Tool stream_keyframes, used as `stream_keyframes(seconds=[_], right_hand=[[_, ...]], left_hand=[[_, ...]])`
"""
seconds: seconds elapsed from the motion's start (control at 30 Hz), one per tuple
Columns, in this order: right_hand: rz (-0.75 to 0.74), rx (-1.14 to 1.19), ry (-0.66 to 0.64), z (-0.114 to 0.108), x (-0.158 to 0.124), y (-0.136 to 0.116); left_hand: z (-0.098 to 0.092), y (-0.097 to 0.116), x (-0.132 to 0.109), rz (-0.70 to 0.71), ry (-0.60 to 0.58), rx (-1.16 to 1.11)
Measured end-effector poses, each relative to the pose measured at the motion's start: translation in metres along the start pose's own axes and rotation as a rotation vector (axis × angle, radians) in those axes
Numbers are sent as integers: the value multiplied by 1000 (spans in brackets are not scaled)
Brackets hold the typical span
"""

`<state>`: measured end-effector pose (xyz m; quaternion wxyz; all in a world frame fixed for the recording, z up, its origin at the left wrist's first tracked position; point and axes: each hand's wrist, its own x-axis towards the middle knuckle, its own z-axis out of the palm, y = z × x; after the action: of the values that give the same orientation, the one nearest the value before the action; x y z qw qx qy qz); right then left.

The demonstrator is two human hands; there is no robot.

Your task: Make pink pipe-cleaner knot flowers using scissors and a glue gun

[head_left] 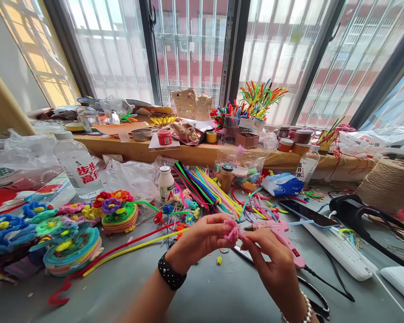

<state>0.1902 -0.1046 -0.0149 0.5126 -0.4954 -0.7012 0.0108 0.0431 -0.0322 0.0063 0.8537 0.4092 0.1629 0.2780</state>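
Observation:
Between my two hands is a small pink pipe-cleaner flower [231, 229], held above the front of the grey table. My left hand [205, 235], with a black studded band at the wrist, pinches the flower's petals from the left. On the right, the thumb and fingertips of my right hand [269, 251] grip the flower's pink end. A pink glue gun [287, 242] lies just behind my right hand, partly covered by it. Below the flower, a tiny yellow pipe-cleaner piece [219, 260] rests on the table.
Finished pipe-cleaner flowers [63, 235] crowd the left. Loose pipe cleaners [208, 188] lie behind my hands, near a small white bottle [166, 185]. To the right are a phone [306, 213], a power strip [343, 251] and a twine spool [388, 188]. A cluttered ledge [195, 154] runs below the windows.

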Motion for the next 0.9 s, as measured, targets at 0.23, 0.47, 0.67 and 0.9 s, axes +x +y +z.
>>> stream_keyframes(seconds=[0.23,0.47,0.67,0.9], right_hand=[[211,188,-55,0,1,-10],[209,191,-142,2,-1,-8],[93,152,-3,-9,2,2],[41,319,-129,-13,7,7]], left_hand=[[8,-6,0,68,25,122],[13,-9,2,190,158,435],[-1,-1,2,20,105,604],[1,-3,-1,-157,-41,607]])
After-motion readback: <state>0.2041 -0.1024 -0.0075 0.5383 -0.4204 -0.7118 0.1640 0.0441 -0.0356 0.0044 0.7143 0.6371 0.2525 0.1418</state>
